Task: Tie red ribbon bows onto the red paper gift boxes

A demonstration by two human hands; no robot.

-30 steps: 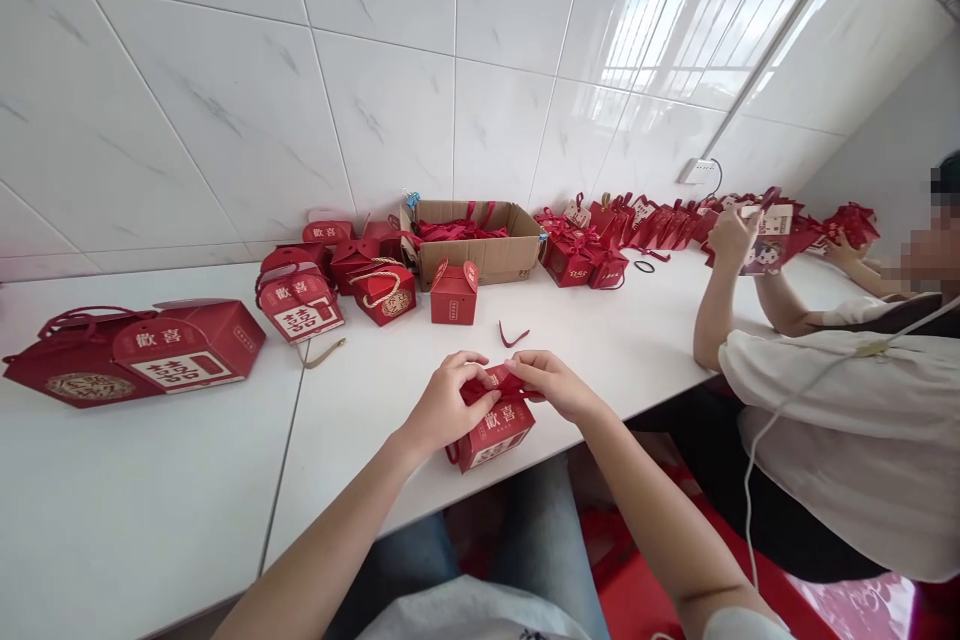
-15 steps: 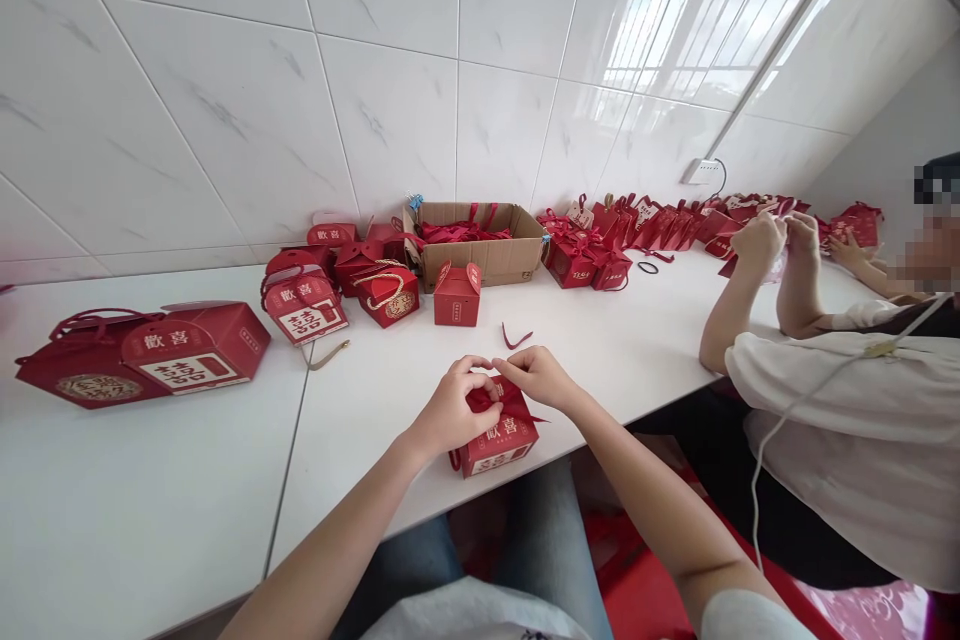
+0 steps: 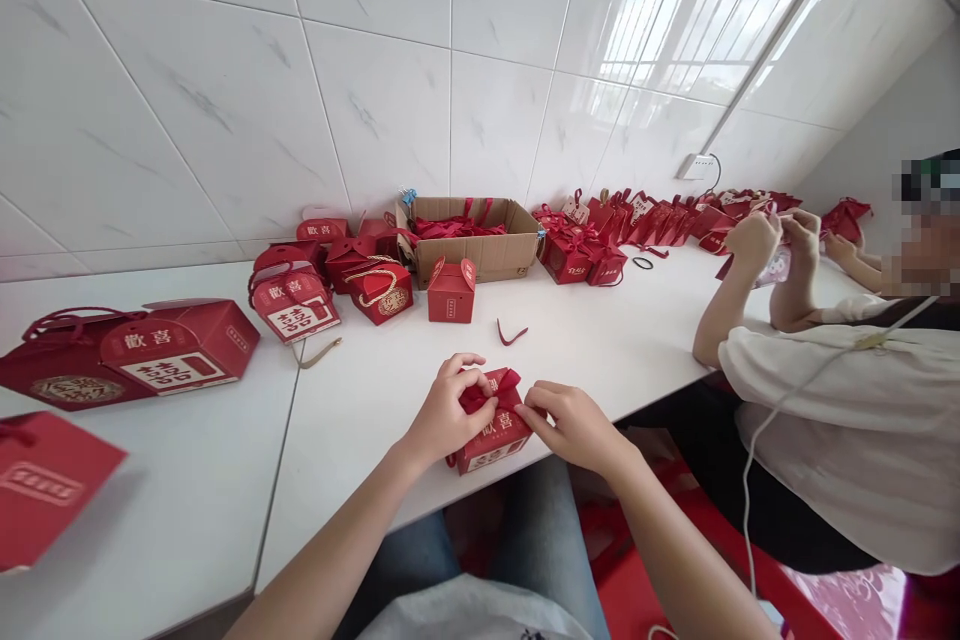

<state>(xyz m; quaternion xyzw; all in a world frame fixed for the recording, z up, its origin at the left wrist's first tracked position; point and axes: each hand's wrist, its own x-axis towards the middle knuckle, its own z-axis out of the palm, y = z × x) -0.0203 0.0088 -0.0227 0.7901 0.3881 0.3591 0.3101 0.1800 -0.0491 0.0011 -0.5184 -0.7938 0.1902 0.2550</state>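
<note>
A small red gift box with gold characters rests near the table's front edge, right before me. Red ribbon lies looped in a bow over its top. My left hand is closed at the box's upper left, thumb and forefinger pinching the ribbon. At the right side of the box, my right hand is also closed, its fingertips on the ribbon by the bow. The exact grip on the ribbon's end is partly hidden by the fingers. Beyond the hands lies a short dark red strip.
Behind stands a cardboard box of red ribbons. Finished-looking red boxes sit to the left, and another red box shows at the lower left. To the right, a co-worker's hands hold something small above the table.
My right hand has moved from above the box down to its right side, and the bow's loop now shows. A red box has come into view at the lower left.
</note>
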